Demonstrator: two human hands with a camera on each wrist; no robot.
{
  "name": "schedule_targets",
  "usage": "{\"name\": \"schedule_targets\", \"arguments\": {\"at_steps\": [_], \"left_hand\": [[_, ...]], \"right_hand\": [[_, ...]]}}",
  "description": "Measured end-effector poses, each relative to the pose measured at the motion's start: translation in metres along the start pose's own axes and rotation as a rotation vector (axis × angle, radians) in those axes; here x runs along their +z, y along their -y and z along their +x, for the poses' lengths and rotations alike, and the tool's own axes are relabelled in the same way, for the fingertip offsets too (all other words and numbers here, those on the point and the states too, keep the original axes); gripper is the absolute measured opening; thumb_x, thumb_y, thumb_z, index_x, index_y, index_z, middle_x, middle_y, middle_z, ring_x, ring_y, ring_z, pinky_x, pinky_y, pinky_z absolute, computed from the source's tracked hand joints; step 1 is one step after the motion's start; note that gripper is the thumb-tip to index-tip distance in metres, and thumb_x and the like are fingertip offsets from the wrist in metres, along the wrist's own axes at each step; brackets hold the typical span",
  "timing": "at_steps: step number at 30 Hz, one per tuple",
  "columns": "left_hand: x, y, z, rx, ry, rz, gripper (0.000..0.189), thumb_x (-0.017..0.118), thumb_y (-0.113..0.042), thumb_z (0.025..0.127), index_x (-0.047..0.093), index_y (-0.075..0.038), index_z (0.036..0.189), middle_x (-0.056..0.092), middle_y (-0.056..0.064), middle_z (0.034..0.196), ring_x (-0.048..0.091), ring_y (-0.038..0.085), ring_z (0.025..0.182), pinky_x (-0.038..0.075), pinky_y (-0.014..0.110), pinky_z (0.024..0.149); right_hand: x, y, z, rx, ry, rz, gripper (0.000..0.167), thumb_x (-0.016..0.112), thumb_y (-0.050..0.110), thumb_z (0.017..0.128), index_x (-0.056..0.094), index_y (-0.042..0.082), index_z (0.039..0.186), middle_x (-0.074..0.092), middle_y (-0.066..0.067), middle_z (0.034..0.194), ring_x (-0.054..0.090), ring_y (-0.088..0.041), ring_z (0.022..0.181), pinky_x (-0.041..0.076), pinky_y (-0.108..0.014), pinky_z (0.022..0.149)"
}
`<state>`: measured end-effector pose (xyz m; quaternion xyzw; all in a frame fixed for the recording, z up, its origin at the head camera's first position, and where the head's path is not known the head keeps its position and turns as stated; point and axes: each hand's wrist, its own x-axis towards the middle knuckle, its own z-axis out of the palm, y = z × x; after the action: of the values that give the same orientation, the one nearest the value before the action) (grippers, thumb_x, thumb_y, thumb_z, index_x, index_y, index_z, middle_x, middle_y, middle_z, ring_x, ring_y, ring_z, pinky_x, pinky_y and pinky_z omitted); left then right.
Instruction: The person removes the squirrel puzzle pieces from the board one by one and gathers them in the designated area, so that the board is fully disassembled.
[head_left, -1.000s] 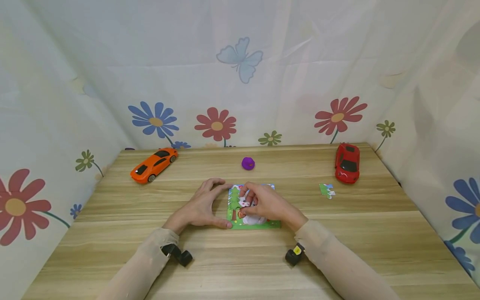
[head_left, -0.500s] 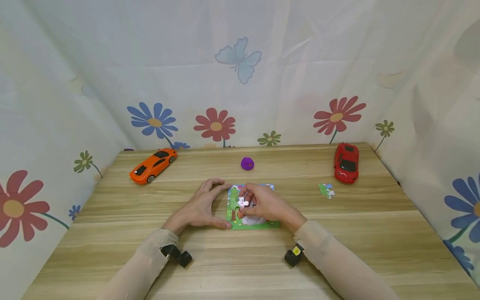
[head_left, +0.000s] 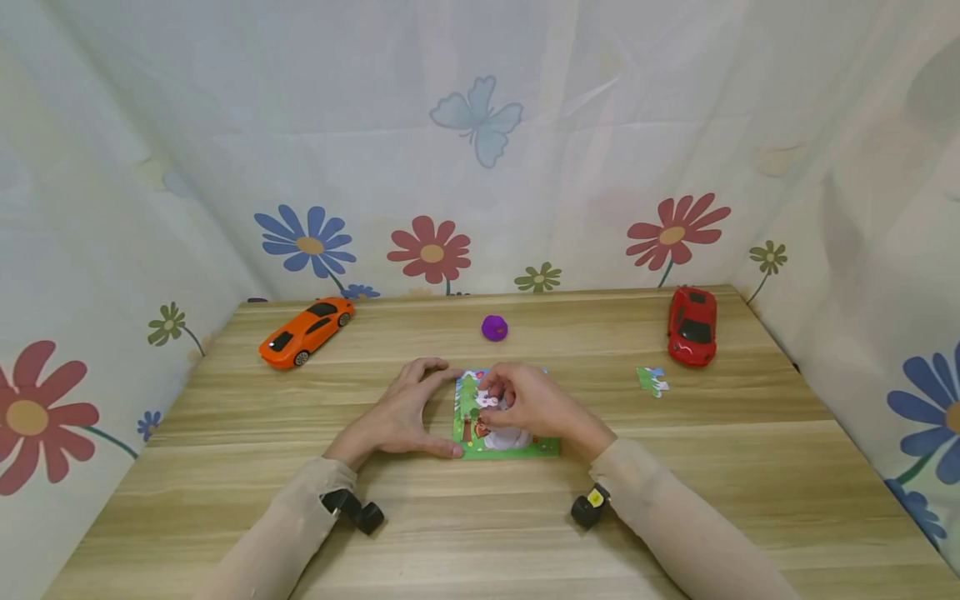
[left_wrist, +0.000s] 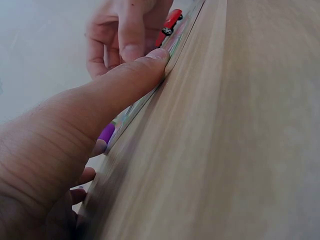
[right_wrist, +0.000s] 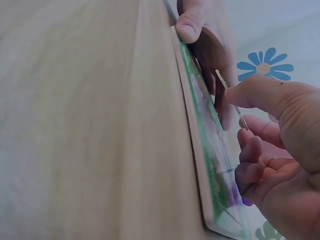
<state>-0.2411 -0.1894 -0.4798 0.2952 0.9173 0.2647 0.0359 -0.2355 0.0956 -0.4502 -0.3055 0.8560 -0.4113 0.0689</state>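
A person's right hand [head_left: 528, 404] pinches a puzzle piece [head_left: 487, 400] between thumb and fingertips above a picture puzzle [head_left: 517, 454] lying flat on the wood-grain worktop [head_left: 480, 525]. In my head view the held piece shows a white printed face, over the left half of the picture. My right wrist camera catches it almost edge-on, a thin sliver tilted to the puzzle and lifted off it. The left hand [head_left: 405, 412] stands with thumb and forefinger spread wide, the thumb touching the near left corner of the puzzle and the forefinger at the far left one. A loose piece [head_left: 652, 382], green, blue and white, lies to the right, well apart from the puzzle and near a red toy car [head_left: 692, 327]. I see an orange toy car [head_left: 307, 332] at the far left and a small purple object [head_left: 495, 327] beyond the puzzle, too small for me to identify. Behind the worktop hangs a pale curtain [head_left: 360, 158] printed with flowers and a blue butterfly.
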Motion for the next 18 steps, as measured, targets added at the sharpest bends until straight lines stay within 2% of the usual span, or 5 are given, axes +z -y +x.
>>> {"name": "schedule_targets", "arguments": {"at_steps": [6, 18], "left_hand": [[0.0, 0.001, 0.0, -0.002, -0.001, 0.002, 0.127, 0.095, -0.081, 0.066, 0.046, -0.029, 0.17, 0.033, 0.01, 0.173, 0.03, 0.037, 0.16, 0.033, 0.07, 0.128], [0.001, 0.001, 0.0, -0.004, 0.001, -0.003, 0.128, 0.096, -0.08, 0.065, 0.046, -0.028, 0.171, 0.032, 0.012, 0.174, 0.03, 0.038, 0.16, 0.032, 0.07, 0.128]], "right_hand": [[-0.012, 0.007, -0.001, 0.039, 0.0, 0.065, 0.035, 0.09, 0.014, 0.094, 0.076, 0.005, 0.124, 0.069, -0.007, 0.101, 0.058, -0.016, 0.081, 0.051, -0.024, 0.069], [-0.056, 0.018, -0.007, 0.01, -0.097, -0.004, 0.035, 0.091, 0.016, 0.094, 0.078, 0.009, 0.126, 0.068, -0.003, 0.102, 0.055, -0.017, 0.08, 0.046, -0.025, 0.069]]}}
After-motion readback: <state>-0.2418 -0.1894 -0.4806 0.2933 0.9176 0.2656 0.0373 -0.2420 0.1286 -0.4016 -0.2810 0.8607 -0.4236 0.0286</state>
